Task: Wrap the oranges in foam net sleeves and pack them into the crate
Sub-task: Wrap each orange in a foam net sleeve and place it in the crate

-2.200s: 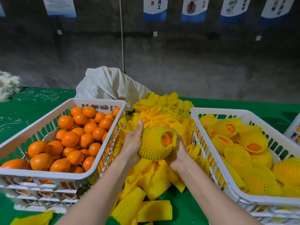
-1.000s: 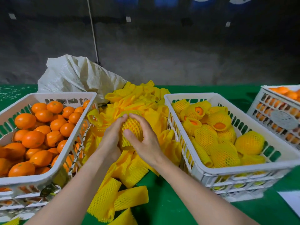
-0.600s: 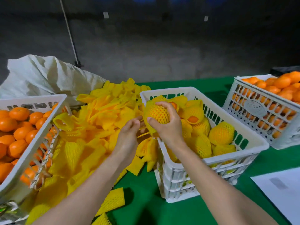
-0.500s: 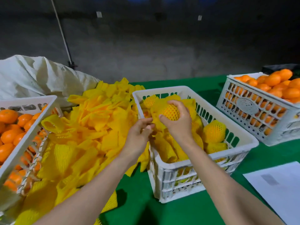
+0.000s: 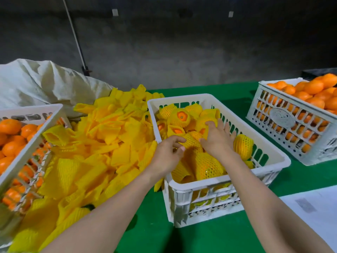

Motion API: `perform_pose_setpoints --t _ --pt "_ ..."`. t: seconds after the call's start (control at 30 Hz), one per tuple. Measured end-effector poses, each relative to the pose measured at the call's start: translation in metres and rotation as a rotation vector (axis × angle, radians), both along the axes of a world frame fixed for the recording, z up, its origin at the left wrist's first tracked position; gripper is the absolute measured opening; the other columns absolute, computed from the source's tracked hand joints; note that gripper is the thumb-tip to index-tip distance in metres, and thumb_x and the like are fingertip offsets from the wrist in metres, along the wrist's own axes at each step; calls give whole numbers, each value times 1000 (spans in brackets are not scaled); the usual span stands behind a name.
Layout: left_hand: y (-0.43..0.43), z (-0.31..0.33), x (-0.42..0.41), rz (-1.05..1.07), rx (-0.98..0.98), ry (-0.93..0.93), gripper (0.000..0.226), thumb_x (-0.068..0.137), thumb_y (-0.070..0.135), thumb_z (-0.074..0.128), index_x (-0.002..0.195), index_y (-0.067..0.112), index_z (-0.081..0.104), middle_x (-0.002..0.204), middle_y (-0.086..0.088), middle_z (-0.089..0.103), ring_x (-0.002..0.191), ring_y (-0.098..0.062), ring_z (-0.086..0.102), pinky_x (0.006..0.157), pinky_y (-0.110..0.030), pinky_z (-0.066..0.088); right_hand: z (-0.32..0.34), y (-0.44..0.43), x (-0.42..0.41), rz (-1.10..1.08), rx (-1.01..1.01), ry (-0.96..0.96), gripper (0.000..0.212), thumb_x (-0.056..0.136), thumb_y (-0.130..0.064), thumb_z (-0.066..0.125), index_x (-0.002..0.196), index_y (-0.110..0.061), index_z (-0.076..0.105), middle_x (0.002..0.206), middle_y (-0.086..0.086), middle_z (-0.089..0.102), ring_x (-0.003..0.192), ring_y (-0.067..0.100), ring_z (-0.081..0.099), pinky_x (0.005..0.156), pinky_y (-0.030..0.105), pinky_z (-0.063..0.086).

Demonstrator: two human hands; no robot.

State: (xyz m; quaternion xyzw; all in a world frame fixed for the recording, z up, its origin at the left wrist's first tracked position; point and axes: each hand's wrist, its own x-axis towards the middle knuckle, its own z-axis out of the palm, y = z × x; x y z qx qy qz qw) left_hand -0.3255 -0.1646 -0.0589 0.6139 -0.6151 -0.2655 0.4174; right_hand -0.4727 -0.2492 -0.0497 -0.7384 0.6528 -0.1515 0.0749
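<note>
Change vs half a second ago: right hand (image 5: 217,141) was holding the sleeved orange up over the packing crate (image 5: 204,186); now it's down inside, palm down, fingers straight and spread on the packed sleeved oranges (image 5: 179,116), gripping nothing; the carried fruit is in the crate, most likely the sleeved orange (image 5: 192,143) between the two hands, can't tell for certain. Left hand (image 5: 167,155) has come over the crate's left rim; fingers loosely curled, tips at that fruit's net, nothing visibly held. Reading: one more orange packed, being settled; crate roughly full across one layer. Next cycle likely needs a bare orange (image 5: 10,126) from the left crate plus a foam net sleeve (image 5: 111,141) from the tabletop (image 5: 218,238) pile.
</note>
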Motion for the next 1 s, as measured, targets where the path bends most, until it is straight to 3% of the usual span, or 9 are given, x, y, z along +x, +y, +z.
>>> perform_pose_setpoints --t 0.1,0.17,0.27,0.33,0.53,0.63,0.8,0.9,1.0 --pt "4 7 9 46 45 338 14 97 7 51 105 14 59 100 -8 67 82 -17 65 72 -28 57 16 18 27 256 -304 -249 38 90 -25 58 126 -15 51 146 10 39 138 25 28 111 36 20" --pt "9 12 23 94 51 502 18 98 3 46 103 13 60 95 -5 67 76 -12 63 68 -24 55 28 33 54 427 -368 -405 27 90 -17 58 116 -10 59 130 8 55 125 23 46 99 25 31" --pt "22 19 64 225 26 549 23 99 1 41 102 13 60 91 -2 67 75 -11 62 65 -24 52 35 44 104 597 -303 -380 25 92 -17 54 117 -13 58 122 6 60 114 24 52 90 29 37" --pt "35 21 98 323 1 591 23 99 -1 41 102 12 59 94 -5 65 77 -17 60 67 -27 49 33 37 136 678 -177 -204 29 93 -17 52 122 -14 53 127 8 56 116 27 50 90 36 42" --pt "78 12 169 523 4 592 18 99 4 45 107 9 61 96 -6 66 84 -22 63 78 -35 52 -14 13 190 761 215 834 43 83 -16 68 122 -9 52 127 14 53 116 35 50 85 44 45" --pt "92 5 187 553 22 593 18 99 9 47 97 16 64 91 -2 68 80 -18 65 76 -35 53 -33 4 197 710 240 983 54 83 -25 70 131 -13 47 139 16 40 129 38 36 99 53 36" --pt "101 -3 203 536 50 580 14 95 6 54 103 13 64 93 -1 68 83 -17 64 75 -32 52 -23 3 204 730 29 672 43 92 -39 53 129 -18 53 136 15 39 129 34 34 102 48 33" --pt "101 0 207 475 72 487 32 88 0 63 117 11 59 111 -2 64 102 -18 59 76 -27 50 -6 23 211 819 63 132 24 92 -31 58 99 -10 64 99 12 55 98 27 49 81 37 40" --pt "101 6 208 378 143 454 57 81 0 71 133 10 49 121 1 54 117 -17 49 86 -30 45 11 51 220 905 197 -325 33 92 -21 59 72 4 48 69 17 43 69 19 39 61 31 27"
